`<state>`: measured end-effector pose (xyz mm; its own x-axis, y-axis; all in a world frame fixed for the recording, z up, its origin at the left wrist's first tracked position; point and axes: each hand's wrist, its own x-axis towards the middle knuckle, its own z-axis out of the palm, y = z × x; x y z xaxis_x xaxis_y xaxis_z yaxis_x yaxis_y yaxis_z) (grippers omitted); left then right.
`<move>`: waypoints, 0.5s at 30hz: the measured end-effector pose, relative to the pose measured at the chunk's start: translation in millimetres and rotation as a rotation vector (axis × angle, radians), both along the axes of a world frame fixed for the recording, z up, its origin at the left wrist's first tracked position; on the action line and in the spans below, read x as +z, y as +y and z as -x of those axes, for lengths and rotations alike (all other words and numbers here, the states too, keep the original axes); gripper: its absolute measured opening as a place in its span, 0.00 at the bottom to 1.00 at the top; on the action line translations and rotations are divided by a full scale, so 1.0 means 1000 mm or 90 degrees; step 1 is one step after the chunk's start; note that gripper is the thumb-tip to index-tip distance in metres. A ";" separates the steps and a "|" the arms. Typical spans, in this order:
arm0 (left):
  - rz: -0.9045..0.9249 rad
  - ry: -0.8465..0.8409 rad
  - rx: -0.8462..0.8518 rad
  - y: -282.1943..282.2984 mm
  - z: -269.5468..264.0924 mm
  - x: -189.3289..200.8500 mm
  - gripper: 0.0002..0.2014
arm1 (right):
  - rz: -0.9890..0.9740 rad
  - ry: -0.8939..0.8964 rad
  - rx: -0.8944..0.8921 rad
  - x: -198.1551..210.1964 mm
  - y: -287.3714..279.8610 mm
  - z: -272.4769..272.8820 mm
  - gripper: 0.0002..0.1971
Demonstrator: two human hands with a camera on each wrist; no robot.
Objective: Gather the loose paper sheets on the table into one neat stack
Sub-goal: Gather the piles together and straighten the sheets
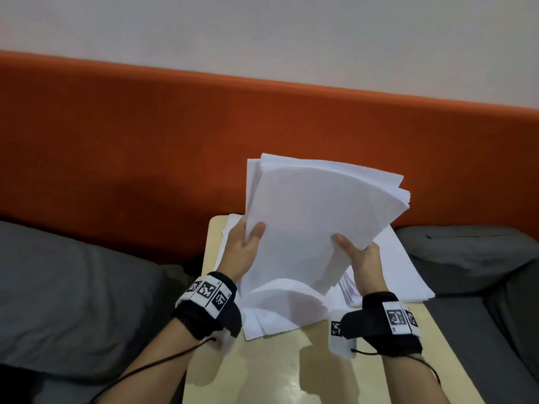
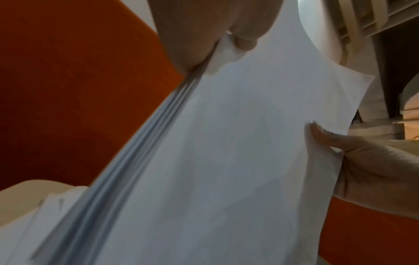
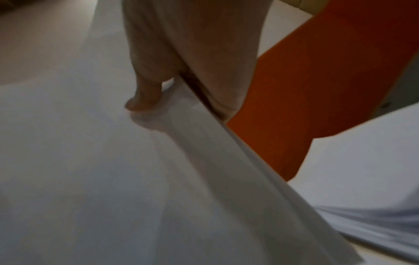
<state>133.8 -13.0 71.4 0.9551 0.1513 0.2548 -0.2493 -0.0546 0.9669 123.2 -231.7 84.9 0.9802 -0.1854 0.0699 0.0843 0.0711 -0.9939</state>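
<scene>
Lying under held stack (image 1: 320, 217): loose sheets (image 1: 402, 266), table (image 1: 291, 371)

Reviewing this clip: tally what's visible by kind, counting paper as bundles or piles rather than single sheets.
Hands: 2, left hand and right hand
White paper bundle held upright in both hands: 1
Loose white paper pile on the table: 1
Cream tabletop: 1
Black wrist bands: 2
Total: 7

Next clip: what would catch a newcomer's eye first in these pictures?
The white paper bundle, raised upright over the table at centre, its lower end curling onto the sheets lying there. The left hand and right hand each hold one side of it, thumbs on the front. Behind, the orange backrest runs the width of the head view.
</scene>
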 end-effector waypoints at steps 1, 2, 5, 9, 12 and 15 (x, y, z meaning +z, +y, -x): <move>0.013 -0.018 0.016 0.000 0.001 0.004 0.12 | 0.000 0.002 0.000 0.004 0.002 0.001 0.05; 0.033 -0.036 0.025 0.001 0.002 0.008 0.10 | -0.001 0.005 0.002 0.006 0.003 0.002 0.05; 0.064 -0.085 0.024 0.003 0.003 0.016 0.08 | 0.005 0.016 0.010 0.009 0.006 0.006 0.04; 0.086 -0.126 0.038 -0.001 0.006 0.022 0.10 | 0.008 0.023 0.007 0.015 0.008 0.012 0.03; 0.084 -0.146 0.052 -0.002 0.008 0.029 0.07 | 0.008 0.006 0.005 0.022 0.009 0.012 0.02; 0.086 -0.138 0.048 -0.002 0.008 0.027 0.10 | 0.017 0.012 0.006 0.020 0.009 0.015 0.01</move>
